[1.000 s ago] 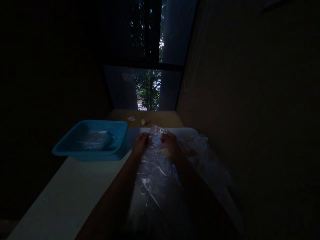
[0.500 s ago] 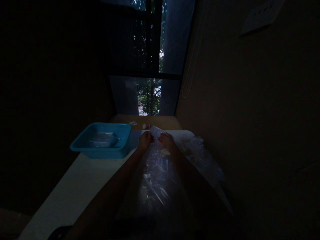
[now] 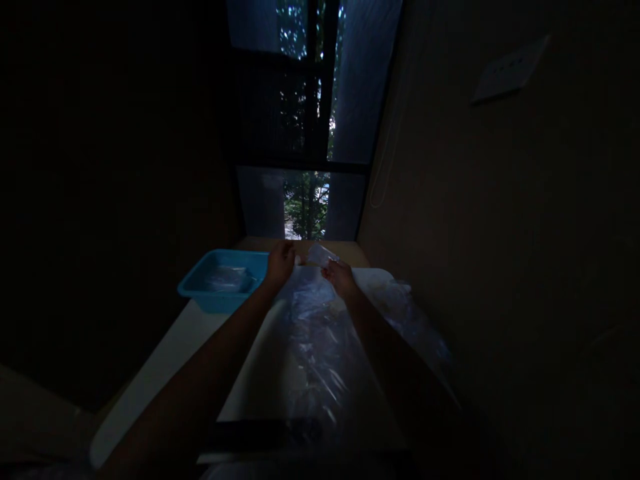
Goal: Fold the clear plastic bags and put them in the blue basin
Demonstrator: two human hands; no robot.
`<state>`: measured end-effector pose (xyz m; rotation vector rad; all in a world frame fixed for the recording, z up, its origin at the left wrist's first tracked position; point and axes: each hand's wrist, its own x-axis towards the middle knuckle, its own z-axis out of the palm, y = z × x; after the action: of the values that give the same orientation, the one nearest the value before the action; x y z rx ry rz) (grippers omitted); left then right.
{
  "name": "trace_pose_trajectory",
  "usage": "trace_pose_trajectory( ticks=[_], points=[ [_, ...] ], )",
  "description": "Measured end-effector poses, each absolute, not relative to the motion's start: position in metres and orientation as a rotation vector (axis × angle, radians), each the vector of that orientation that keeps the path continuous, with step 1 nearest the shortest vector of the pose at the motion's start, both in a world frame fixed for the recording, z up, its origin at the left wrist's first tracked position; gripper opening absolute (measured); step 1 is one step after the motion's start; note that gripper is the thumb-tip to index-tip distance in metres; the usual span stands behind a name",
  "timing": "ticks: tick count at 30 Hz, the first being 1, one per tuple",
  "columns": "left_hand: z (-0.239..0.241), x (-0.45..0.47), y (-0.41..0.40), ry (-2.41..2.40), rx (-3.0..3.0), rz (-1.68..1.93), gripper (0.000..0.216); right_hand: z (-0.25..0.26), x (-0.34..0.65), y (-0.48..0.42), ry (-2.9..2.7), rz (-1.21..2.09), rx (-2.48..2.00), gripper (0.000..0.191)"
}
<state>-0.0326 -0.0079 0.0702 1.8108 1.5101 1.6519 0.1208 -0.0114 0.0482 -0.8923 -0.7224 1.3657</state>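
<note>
Head view: dim room, 2 bare hands reaching forward over a white table (image 3: 165, 360).
Blue tub (image 3: 225, 304): on the table's far left part, upright, its right end partly hidden by the left hand and forearm.
Packet in the tub: a clear plastic packet (image 3: 227, 279) lies inside the blue tub.
Left hand (image 3: 280, 263): just beside the blue tub's right end, raised, fingers bent; too dark to tell whether it grips anything.
Right hand (image 3: 340, 276): farther right of the blue tub, closed on the lower right part of a small clear sheet.
Small clear sheet (image 3: 320, 255): right of the blue tub, between the 2 hands, tilted, apart from the left hand.
Plastic film (image 3: 320, 347): shiny and wrinkled, spread on the table to the right of the blue tub and nearer the person, between the 2 forearms.
Plastic heap (image 3: 400, 307): well to the right of the blue tub, beyond the right forearm, at the table's right edge.
Ledge (image 3: 350, 252): beyond the blue tub and to its right, below a window (image 3: 307, 207) showing green leaves.
</note>
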Motion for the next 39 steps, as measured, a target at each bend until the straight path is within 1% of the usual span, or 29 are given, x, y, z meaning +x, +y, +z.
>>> trace_pose_trajectory(
  ticks=[4,7,9,11,14,16,20,25,30,33,36,39],
  points=[
    [0.086,-0.099,-0.025,1.875,1.933,1.611,0.027,0.061,0.100,-0.019,-0.781,1.396,-0.844,0.012],
    [0.091,-0.150,-0.041,2.210,1.855,1.547,0.032,0.070,0.082,-0.025,-0.868,1.419,-0.838,0.009],
    [0.091,-0.178,-0.051,2.385,1.781,1.363,0.034,0.076,0.068,-0.028,-0.917,1.430,-0.847,0.007],
    [0.087,-0.200,-0.058,2.454,1.685,1.124,0.034,0.083,0.053,-0.032,-0.947,1.436,-0.853,0.007],
    [0.078,-0.218,-0.064,2.436,1.551,0.889,0.031,0.093,0.029,-0.036,-0.981,1.450,-0.862,0.011],
    [0.072,-0.222,-0.068,2.414,1.496,0.841,0.031,0.098,0.012,-0.037,-1.022,1.465,-0.904,0.013],
    [0.068,-0.222,-0.075,2.344,1.443,0.878,0.035,0.101,-0.020,-0.038,-1.168,1.474,-1.087,0.013],
    [0.065,-0.223,-0.075,2.266,1.502,0.870,0.037,0.087,-0.049,-0.035,-1.290,1.492,-1.260,0.013],
    [0.058,-0.232,-0.068,2.207,1.672,1.053,0.041,0.075,-0.066,-0.031,-1.379,1.426,-1.427,0.018],
    [0.054,-0.236,-0.063,2.140,1.839,1.104,0.040,0.068,-0.072,-0.025,-1.388,1.388,-1.459,0.019],
    [0.051,-0.238,-0.058,2.063,1.935,1.071,0.035,0.058,-0.076,-0.016,-1.378,1.383,-1.455,0.017],
    [0.052,-0.235,-0.055,2.024,2.005,0.908,0.032,0.046,-0.078,-0.005,-1.367,1.411,-1.343,0.016]
  ],
)
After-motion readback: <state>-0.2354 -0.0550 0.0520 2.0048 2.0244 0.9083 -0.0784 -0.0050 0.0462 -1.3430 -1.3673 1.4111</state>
